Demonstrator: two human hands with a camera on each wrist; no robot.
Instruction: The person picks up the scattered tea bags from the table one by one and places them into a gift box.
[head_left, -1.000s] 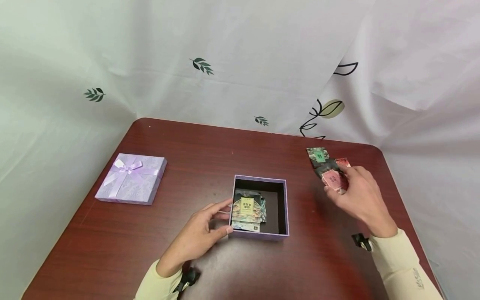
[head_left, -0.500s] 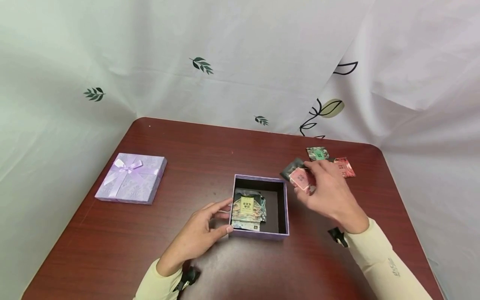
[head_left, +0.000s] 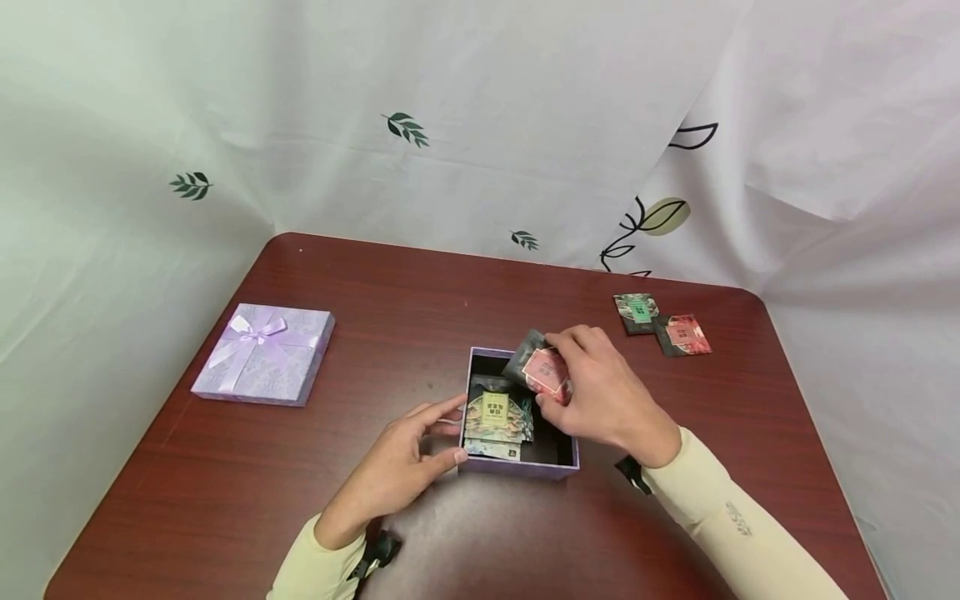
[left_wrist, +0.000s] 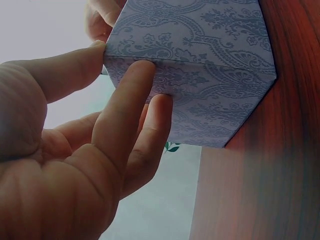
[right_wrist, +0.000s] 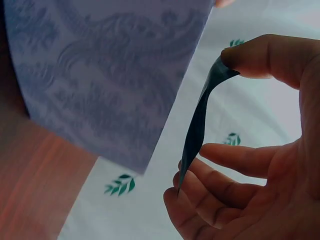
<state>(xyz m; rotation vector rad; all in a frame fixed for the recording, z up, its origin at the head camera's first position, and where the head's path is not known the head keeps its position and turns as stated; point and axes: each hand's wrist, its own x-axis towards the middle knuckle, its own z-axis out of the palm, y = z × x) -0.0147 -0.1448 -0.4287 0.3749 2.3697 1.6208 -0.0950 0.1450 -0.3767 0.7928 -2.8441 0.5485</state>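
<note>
On my remote feed, the head view looked forward and down across the counter (head_left: 390,325); both wrist views, close behind the fingers (left_wrist: 125,107), shared the lavender gift box (left_wrist: 205,82).

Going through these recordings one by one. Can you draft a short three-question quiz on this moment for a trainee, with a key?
1. True or false: the left hand touches the open, square, purple-patterned cardboard box with its fingers.

2. Multiple choice: what does the right hand hold?
a) the sachet with a green label
b) the flat dark sachet with a pink label
c) the sachet with a yellow label

3. Fill in the blank: seen from the head camera, the square lavender lid with a ribbon bow lies on the glossy red-brown table to the ____ of the box.

Key: 1. True. 2. b. 3. Left.
</note>
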